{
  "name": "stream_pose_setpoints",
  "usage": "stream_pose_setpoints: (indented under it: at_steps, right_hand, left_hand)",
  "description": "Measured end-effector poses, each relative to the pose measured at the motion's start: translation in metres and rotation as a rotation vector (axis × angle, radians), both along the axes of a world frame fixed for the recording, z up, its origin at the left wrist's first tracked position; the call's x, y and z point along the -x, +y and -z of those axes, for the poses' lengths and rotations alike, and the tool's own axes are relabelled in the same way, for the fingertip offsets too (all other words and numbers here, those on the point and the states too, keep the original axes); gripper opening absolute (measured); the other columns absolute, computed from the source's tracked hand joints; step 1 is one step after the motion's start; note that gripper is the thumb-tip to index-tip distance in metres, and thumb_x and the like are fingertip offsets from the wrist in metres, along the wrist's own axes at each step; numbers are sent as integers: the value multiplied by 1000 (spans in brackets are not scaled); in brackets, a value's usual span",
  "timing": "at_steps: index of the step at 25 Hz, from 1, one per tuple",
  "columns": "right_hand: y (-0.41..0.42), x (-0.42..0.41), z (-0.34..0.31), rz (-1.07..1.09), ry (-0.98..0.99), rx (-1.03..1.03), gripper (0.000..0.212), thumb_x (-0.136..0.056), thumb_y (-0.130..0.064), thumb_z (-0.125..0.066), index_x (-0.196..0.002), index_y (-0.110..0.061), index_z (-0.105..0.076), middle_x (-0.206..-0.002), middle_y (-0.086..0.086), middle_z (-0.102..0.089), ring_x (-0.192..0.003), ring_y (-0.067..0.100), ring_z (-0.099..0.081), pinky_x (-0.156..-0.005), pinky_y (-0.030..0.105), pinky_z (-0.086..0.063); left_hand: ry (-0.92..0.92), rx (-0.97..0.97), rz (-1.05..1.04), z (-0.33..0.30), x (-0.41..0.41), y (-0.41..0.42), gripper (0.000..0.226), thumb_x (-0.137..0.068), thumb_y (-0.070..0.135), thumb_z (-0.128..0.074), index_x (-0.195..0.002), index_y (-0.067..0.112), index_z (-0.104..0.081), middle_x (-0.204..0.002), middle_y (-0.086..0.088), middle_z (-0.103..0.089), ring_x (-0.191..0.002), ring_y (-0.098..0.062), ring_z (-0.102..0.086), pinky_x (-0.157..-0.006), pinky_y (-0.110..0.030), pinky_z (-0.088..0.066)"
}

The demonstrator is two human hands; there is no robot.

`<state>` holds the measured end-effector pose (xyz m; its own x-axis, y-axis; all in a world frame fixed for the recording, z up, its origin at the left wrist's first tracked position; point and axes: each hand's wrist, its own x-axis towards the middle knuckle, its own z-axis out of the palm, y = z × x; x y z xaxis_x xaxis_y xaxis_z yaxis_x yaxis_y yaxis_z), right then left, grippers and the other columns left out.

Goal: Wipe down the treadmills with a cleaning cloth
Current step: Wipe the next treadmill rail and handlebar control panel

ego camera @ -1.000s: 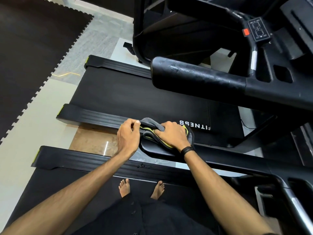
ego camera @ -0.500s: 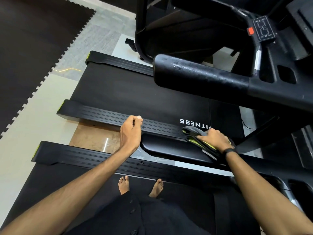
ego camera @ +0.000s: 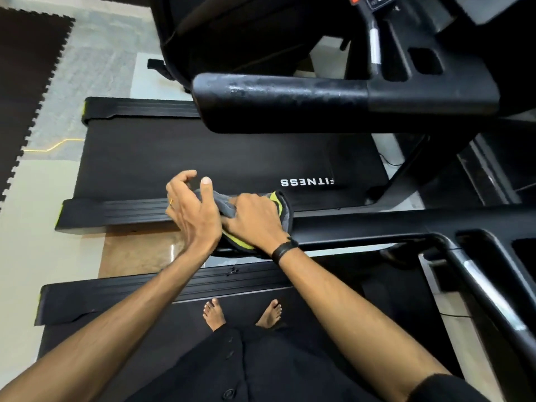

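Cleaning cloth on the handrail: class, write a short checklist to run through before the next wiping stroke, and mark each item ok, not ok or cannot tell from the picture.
1. Cleaning cloth is under a firm grip: ok, the right hand presses and holds it on the handrail end.
2. Left hand clear of the stroke path: not ok, it sits right beside the cloth, fingers loosely curled, thumb up.
3. Handrail ahead free of objects: ok, bare black bar to the right.
4. Feet steady on the belt: ok, both flat.
5. Cloth still clean enough: cannot tell.
6. Far handrail finished: cannot tell, though it shows pale marks.
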<state>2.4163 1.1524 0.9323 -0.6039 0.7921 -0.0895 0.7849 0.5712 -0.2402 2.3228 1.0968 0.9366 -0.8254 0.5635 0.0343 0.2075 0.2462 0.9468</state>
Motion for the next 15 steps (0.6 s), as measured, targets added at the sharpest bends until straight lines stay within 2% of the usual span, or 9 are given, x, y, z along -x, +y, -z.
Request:
stream_pose_setpoints:
  at_steps: [5,8,10,12,15]
  right_hand:
    - [25,-80,-7,71,-30,-75,43,-82,-62,-55,-100,-28,-75,-84,3,-70,-85,28,-67,-64,32,-30]
    - [51,-128,-7,179,-46,-81,37,-79,-62,-56,-85,-28,-71,-74,0,-66,-80,28,-67,-62,32,-29]
    - [62,-152,-7,225,-55,-68,31,-78,-61,-57,-69,-32,-57,-65,-2,-59,-75,28,-66,-61,32,-30]
    - [73,-172,-8,271,-74,-59,35,-78,-61,-58,-65,-30,-48,-61,-5,-53,-72,27,-65,-60,33,-31]
    - [93,-206,-7,348,-115,-53,37,-78,-60,-59,-69,-24,-60,-61,-6,-53,-72,26,-64,-59,33,-35]
  left_hand:
    - [43,11,183,-9,-27,25,31,-93,36,-47,-120,19,-51,-119,5,-53,-114,-18,-53,-98,-33,-23]
    - [71,72,339,-5,-54,33,16,-96,35,-50,-110,26,-50,-112,9,-52,-108,-17,-53,-94,-31,-22]
    - [86,110,426,-2,-70,38,10,-97,31,-54,-106,28,-51,-111,9,-54,-107,-17,-54,-93,-31,-22]
    - [106,135,483,0,-84,44,13,-96,27,-58,-108,25,-54,-114,9,-55,-111,-16,-53,-95,-32,-23]
    - [136,142,529,-1,-105,57,18,-94,24,-60,-112,21,-56,-116,6,-56,-112,-17,-53,-99,-33,-25]
